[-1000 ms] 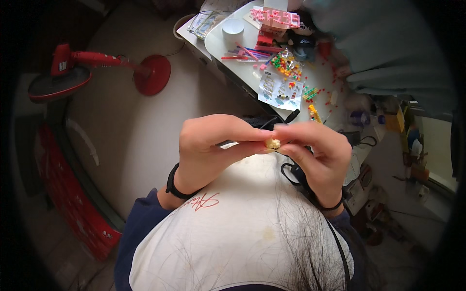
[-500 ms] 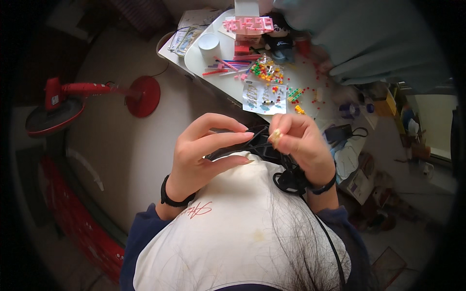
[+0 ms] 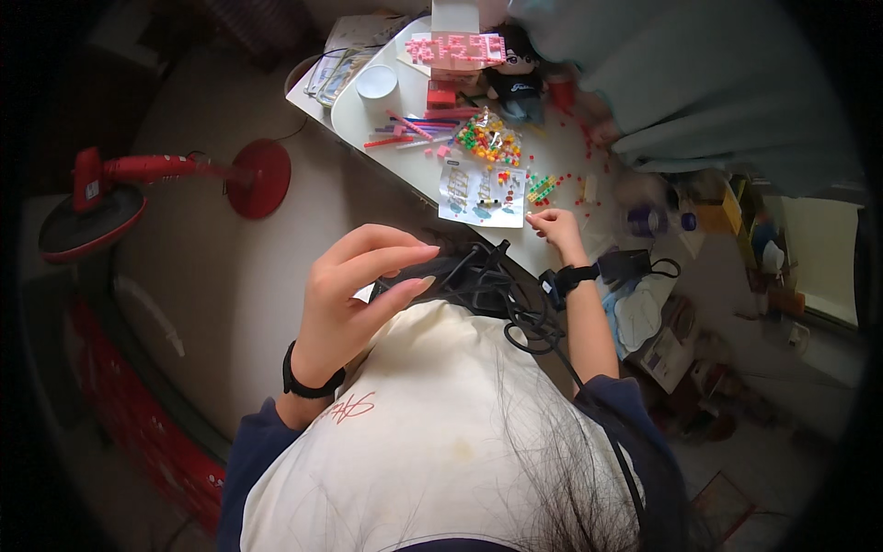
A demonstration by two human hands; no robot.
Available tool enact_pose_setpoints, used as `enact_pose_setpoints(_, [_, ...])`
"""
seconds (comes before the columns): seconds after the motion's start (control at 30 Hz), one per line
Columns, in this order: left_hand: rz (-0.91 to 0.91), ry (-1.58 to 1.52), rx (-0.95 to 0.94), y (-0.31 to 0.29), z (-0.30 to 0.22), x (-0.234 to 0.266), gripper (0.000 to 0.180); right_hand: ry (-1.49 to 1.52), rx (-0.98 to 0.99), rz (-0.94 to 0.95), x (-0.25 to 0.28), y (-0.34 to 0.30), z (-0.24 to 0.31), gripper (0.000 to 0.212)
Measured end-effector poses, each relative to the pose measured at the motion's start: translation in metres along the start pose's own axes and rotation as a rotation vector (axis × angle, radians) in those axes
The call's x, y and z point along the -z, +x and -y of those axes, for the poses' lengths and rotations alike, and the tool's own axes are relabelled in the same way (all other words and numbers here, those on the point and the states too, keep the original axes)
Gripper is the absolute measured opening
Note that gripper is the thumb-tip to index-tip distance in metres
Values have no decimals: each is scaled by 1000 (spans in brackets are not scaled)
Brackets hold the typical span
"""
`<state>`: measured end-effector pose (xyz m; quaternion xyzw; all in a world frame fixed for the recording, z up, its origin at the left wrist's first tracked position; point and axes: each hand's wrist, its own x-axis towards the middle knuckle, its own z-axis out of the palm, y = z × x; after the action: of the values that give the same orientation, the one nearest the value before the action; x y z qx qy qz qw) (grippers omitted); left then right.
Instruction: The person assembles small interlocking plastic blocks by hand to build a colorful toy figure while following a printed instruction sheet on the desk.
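My left hand (image 3: 340,294) hovers in front of my chest, its thumb and curved fingers apart with nothing visible between them. Farther off, my right hand (image 3: 561,230) is stretched out to the near edge of the white table (image 3: 405,170), fingertips pinched together. Whatever those fingertips hold is too small to make out. Just left of them lies a printed picture sheet (image 3: 457,204) with a few small blocks on it. Beyond the fingertips is a cluster of green and yellow blocks (image 3: 541,190). A clear bag of colourful small blocks (image 3: 489,138) rests behind the sheet.
Colourful sticks (image 3: 428,126), a white round container (image 3: 376,83), a pink block-built piece (image 3: 455,49) and a doll (image 3: 515,78) stand farther back. Loose red blocks are scattered on the right. Black cables (image 3: 478,276) hang near my lap. A red fan (image 3: 92,198) stands left.
My right hand has moved away from my left hand, forward to the table edge. It held a small pale yellow piece before. My left hand has shifted slightly left, still apart-fingered.
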<state>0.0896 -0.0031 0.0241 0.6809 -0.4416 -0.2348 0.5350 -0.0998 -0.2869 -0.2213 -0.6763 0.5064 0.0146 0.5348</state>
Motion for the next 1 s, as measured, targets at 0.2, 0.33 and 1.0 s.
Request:
enact_pose_setpoints(0.2, [-19, 42, 70, 11, 0, -10, 21, -466, 146, -319, -2, -4, 48, 22])
enact_pose_setpoints(0.33, [-5, 82, 102, 20, 0, -17, 21, -366, 368, -336, -7, 26, 47, 17])
enact_pose_setpoints(1.0, [-38, 172, 262, 49, 6, -34, 20, -380, 438, -373, -47, 89, 82, 15])
